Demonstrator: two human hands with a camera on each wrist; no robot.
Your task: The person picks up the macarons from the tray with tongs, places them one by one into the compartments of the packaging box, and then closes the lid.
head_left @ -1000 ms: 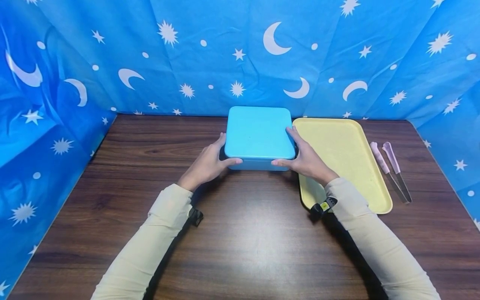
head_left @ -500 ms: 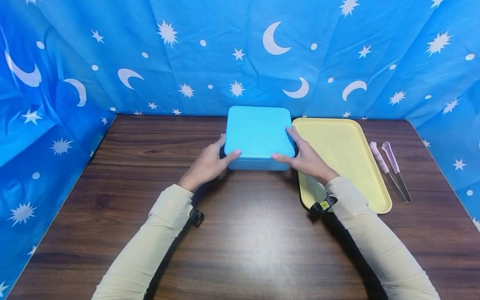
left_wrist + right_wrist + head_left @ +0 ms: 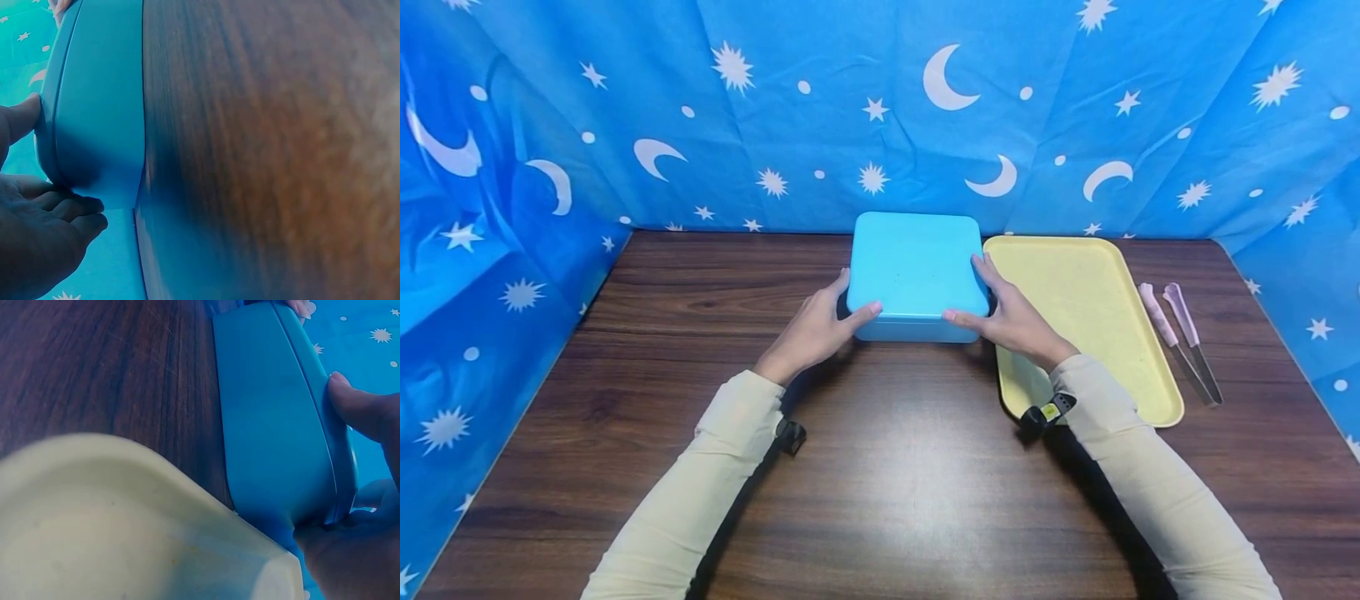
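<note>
A light blue rectangular box (image 3: 917, 332) stands on the table with its lid (image 3: 917, 262) on. At its left side my left hand (image 3: 816, 329) grips the lid, thumb on the front edge and fingers round the left side. My right hand (image 3: 1018, 321) holds the opposite side the same way, its thumb on the lid's front edge. A seam between lid and box (image 3: 103, 94) shows in the left wrist view, where the fingers (image 3: 81, 206) curl by the corner. In the right wrist view the thumb (image 3: 353, 403) presses the lid's rim. The inside of the box is hidden.
Right of the box lies a yellow tray (image 3: 1075, 300), partly under my right forearm. Beyond it are tongs (image 3: 1187, 342) with pink ends and metal arms. A blue cloth (image 3: 820, 100) with moons and stars hangs behind the dark wooden table (image 3: 887, 483).
Both thumbs have shifted up from the box's front face to the lid's front edge. The box, tray and tongs stay in place.
</note>
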